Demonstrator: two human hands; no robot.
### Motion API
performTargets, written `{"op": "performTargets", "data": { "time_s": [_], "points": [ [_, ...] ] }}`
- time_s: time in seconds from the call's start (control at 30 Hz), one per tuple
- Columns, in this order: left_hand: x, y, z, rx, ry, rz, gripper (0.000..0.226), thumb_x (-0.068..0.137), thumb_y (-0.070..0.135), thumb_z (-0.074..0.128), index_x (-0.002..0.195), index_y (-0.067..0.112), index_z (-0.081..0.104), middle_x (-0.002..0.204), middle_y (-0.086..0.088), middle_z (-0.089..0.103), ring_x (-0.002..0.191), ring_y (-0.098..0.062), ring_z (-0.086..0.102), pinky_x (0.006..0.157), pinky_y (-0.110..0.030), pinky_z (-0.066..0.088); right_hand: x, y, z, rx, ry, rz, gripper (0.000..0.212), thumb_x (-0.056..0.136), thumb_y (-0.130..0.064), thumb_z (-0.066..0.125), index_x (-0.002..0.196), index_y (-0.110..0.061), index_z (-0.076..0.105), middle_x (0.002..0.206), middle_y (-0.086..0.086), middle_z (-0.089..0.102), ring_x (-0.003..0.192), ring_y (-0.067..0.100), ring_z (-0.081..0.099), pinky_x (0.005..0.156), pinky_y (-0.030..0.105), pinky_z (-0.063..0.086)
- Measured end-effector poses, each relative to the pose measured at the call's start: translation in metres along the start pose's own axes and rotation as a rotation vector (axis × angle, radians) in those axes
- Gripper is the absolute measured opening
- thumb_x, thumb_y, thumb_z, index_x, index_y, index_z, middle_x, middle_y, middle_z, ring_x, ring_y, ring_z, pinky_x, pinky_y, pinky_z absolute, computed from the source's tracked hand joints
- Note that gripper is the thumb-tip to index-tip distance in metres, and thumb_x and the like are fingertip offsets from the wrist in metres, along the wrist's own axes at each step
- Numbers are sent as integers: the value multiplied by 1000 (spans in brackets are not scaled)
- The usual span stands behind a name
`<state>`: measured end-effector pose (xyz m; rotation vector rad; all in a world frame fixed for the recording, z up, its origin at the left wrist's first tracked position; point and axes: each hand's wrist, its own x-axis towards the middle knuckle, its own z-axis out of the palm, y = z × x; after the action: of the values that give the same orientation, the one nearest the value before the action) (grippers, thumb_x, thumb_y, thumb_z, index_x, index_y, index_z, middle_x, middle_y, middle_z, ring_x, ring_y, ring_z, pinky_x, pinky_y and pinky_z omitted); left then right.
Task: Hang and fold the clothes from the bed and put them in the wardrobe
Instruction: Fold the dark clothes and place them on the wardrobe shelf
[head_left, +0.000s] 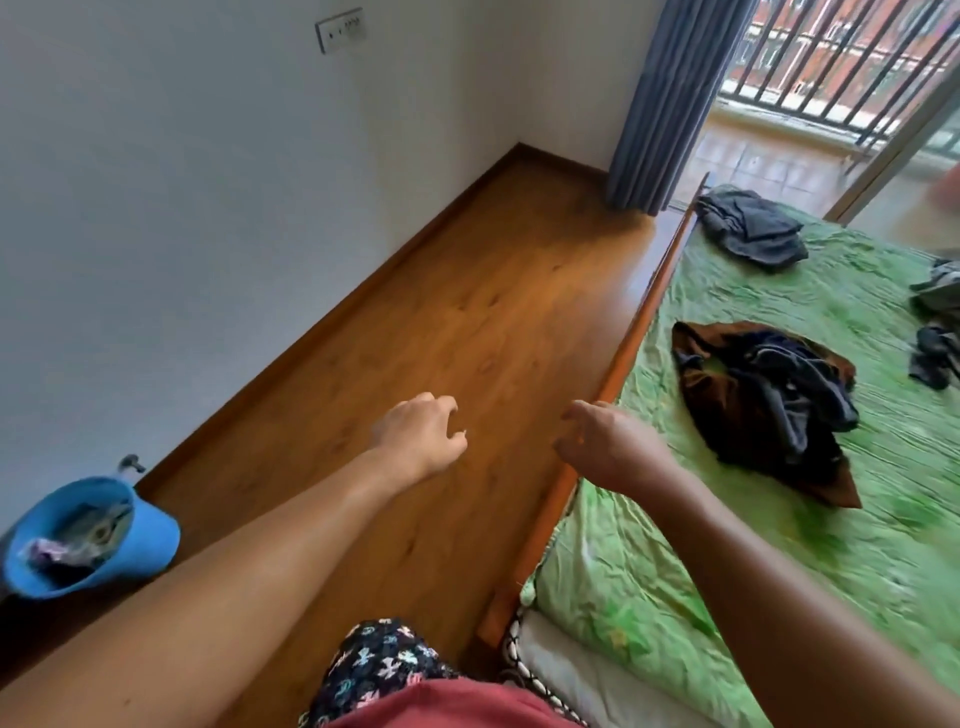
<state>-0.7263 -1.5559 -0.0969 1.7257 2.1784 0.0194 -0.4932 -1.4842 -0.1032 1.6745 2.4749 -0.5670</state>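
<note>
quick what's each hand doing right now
left hand: open, fingers loosely curled, holding nothing
right hand: open, fingers loosely curled, holding nothing

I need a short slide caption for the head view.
Left hand and right hand, both empty, stretch out beside the green bed with dark clothes.

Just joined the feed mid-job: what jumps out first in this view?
Two bare forearms reach forward, left hand and right hand both empty, fingers loosely curled, above the wooden floor and bed edge. On the right, the bright green bedsheet carries a crumpled brown-and-dark clothes heap near its edge and a grey pile farther back. A blue bucket sits low left by the wall.
</note>
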Motion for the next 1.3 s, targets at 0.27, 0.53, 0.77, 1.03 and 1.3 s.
{"op": "performTargets", "data": {
  "time_s": [0.27,0.53,0.77,1.03,1.3],
  "points": [
    [102,-90,-30,24,-41,135,47,97,47,52,140,29,50,135,3,56,116,-21,59,89,-40,57,95,-68,6,21,38,149,44,87,-53,54,126,-32,58,115,1,64,105,24,64,75,32,52],
    [196,-119,-61,65,-69,291,49,96,48,55,141,28,50,135,3,56,114,-20,60,84,-37,59,134,-85,-11,75,45,357,44,89,-65,51,119,-34,57,112,-3,63,102,22,62,75,34,52],
    [272,-26,-48,105,-100,569,46,94,49,58,133,27,56,125,3,61,105,-19,63,77,-35,60,128,-25,-28,166,75,610,48,89,-61,54,128,-33,57,129,4,64,116,24,61,91,39,52],
    [355,132,-38,180,-190,839,32,91,48,52,115,28,58,98,6,53,93,-21,59,65,-35,48,144,83,-57,268,145,827,50,91,-57,57,133,-30,56,131,5,62,120,26,59,95,39,51],
    [403,301,-4,259,-299,1069,43,89,46,57,125,21,56,119,-2,58,110,-27,59,81,-40,54,137,203,-92,362,139,1029,51,94,-54,54,136,-26,54,136,8,59,123,30,58,95,39,51]
  ]
}}
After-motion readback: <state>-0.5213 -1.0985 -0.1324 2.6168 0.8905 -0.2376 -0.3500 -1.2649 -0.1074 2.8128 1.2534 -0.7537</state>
